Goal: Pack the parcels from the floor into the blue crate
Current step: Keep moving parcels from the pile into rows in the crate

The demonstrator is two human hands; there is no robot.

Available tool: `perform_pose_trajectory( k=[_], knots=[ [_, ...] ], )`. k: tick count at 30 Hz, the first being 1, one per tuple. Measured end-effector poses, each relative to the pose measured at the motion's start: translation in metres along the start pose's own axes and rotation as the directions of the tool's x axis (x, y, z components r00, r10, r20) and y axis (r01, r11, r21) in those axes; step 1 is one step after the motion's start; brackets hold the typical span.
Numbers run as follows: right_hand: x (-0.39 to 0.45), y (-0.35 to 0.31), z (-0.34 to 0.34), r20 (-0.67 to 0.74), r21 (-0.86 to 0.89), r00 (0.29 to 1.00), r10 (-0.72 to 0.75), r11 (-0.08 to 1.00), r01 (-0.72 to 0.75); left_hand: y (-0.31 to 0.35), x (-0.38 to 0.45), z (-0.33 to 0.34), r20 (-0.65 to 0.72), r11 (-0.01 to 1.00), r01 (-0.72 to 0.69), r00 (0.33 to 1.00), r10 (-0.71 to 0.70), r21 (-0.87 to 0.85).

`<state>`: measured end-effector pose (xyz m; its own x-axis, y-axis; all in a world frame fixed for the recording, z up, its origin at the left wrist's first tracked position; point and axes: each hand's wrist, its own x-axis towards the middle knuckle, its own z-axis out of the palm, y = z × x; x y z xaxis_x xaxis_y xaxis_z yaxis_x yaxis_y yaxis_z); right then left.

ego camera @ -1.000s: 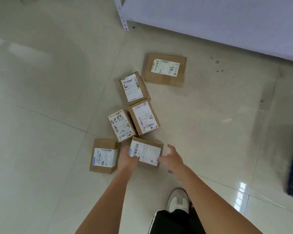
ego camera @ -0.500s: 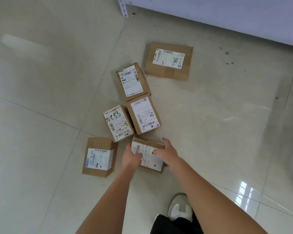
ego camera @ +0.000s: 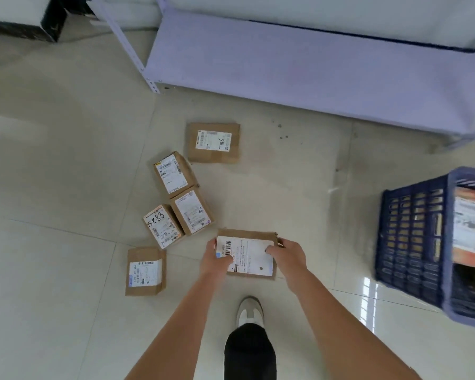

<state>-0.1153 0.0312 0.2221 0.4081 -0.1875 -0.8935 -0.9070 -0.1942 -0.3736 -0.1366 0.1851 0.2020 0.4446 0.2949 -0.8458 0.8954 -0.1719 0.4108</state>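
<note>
A flat cardboard parcel [ego camera: 248,252] with a white label is held above the floor between both hands. My left hand [ego camera: 215,260] grips its left edge, thumb on the label. My right hand [ego camera: 287,255] grips its right edge. Several more labelled parcels lie on the floor: one marked 5288 [ego camera: 162,226], one beside it [ego camera: 192,212], one farther back [ego camera: 173,172], a flat one [ego camera: 213,142] at the back and one [ego camera: 145,271] at the near left. The blue crate [ego camera: 414,237] stands at the right with parcels inside.
A low lilac shelf board [ego camera: 299,67] on a white perforated post [ego camera: 137,58] runs across the back. A black box [ego camera: 50,26] sits at the far left. My shoe [ego camera: 250,311] and dark trouser leg are below the held parcel. The floor is glossy tile.
Both hands closed on the nearest parcel and lifted it off the floor, moving it right. The view swung back and right, bringing the blue crate and shelf into sight.
</note>
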Motion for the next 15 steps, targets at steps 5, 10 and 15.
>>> perform_pose_trajectory(
  k=[5, 10, 15],
  knots=[
    [-0.011, -0.005, -0.120, -0.117, 0.039, 0.992, -0.040, 0.998, 0.045, 0.072, -0.054, 0.085, 0.083, 0.965, -0.201, 0.978, 0.190, 0.169],
    [-0.011, 0.001, -0.266, -0.190, 0.090, 0.973, -0.132, 0.984, 0.151, 0.136, -0.125, 0.204, 0.144, 0.924, -0.330, 0.941, 0.306, 0.193],
    [-0.014, 0.043, -0.422, -0.206, 0.067, 0.958, -0.199, 0.974, 0.216, 0.154, -0.208, 0.346, 0.224, 0.922, -0.332, 0.932, 0.286, 0.202]
  ],
)
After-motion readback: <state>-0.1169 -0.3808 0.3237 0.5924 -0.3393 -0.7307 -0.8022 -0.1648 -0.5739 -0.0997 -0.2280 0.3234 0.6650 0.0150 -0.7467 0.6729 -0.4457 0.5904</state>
